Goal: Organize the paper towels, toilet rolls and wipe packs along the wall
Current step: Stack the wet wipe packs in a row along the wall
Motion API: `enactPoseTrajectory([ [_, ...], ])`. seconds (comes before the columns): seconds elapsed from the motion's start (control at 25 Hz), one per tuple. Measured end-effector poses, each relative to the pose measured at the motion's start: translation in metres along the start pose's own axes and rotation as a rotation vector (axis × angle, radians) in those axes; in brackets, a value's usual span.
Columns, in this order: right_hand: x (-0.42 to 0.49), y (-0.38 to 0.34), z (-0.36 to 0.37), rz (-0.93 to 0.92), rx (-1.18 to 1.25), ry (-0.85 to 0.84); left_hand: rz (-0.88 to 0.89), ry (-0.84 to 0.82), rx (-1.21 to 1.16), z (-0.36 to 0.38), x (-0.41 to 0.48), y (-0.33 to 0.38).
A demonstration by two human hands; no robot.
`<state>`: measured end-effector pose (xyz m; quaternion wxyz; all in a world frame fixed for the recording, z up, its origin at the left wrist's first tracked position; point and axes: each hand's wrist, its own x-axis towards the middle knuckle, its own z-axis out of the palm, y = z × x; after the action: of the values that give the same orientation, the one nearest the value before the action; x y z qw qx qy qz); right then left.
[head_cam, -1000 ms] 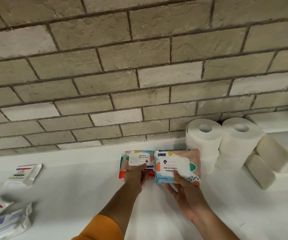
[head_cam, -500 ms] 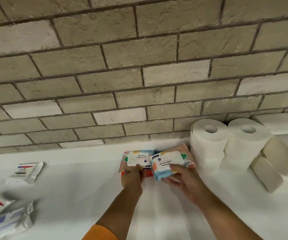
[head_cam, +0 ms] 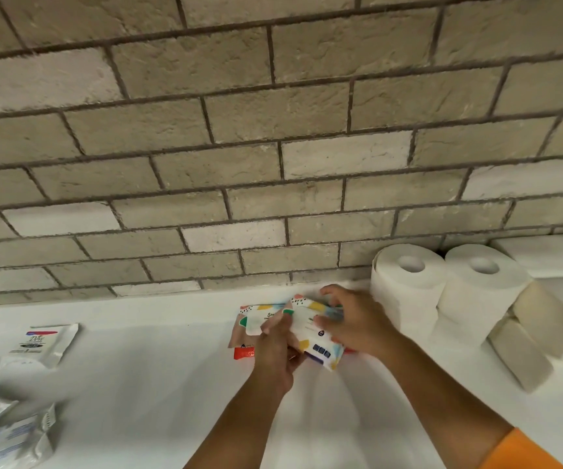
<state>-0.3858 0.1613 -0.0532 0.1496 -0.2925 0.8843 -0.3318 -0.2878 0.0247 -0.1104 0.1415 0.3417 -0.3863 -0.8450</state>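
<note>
Two colourful wipe packs lie near the brick wall [head_cam: 273,147] on the white surface [head_cam: 144,401]. The left wipe pack [head_cam: 251,321] lies flat. The right wipe pack [head_cam: 317,336] is tilted and overlaps it. My left hand [head_cam: 278,350] pinches the near edge of the right pack where the two meet. My right hand [head_cam: 354,324] grips the same pack from its right side, fingers curled over the top. Two white toilet rolls [head_cam: 405,282] [head_cam: 480,286] stand upright against the wall just to the right.
Two beige rolls [head_cam: 544,316] [head_cam: 518,353] lie on their sides at the right, with white packs [head_cam: 551,255] behind them. At the left lie a white wipe sachet [head_cam: 41,343] and more white packs [head_cam: 6,438] near the front edge.
The right pack has been turned and lifted over the left pack's edge. My right hand moved from under it to over its right side. The camera tilted slightly.
</note>
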Motion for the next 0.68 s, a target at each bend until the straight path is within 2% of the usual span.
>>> enactPoseTrajectory([
  [0.16,-0.004,0.012,0.024,-0.127,-0.392,-0.15,-0.015,0.081,-0.017,0.014,0.004,-0.004],
  [0.24,0.006,0.018,0.022,-0.143,-0.42,-0.15,-0.019,0.056,0.033,0.017,0.005,-0.005],
  [0.32,0.016,0.023,0.02,-0.173,-0.422,-0.144,0.038,0.067,0.182,0.016,0.008,-0.002],
  [0.44,0.032,0.034,0.024,-0.267,-0.544,-0.098,0.38,0.261,0.605,0.001,0.017,0.007],
  [0.52,0.041,0.046,0.03,-0.295,-0.673,-0.083,0.582,0.398,0.977,-0.016,0.021,0.015],
  [0.6,0.049,0.06,0.035,-0.311,-0.785,-0.094,0.58,0.464,1.451,-0.034,0.03,0.017],
  [0.64,0.052,0.067,0.037,-0.304,-0.813,-0.105,0.498,0.445,1.584,-0.04,0.033,0.017],
  [0.68,0.054,0.072,0.04,-0.292,-0.82,-0.114,0.415,0.406,1.605,-0.044,0.035,0.017],
])
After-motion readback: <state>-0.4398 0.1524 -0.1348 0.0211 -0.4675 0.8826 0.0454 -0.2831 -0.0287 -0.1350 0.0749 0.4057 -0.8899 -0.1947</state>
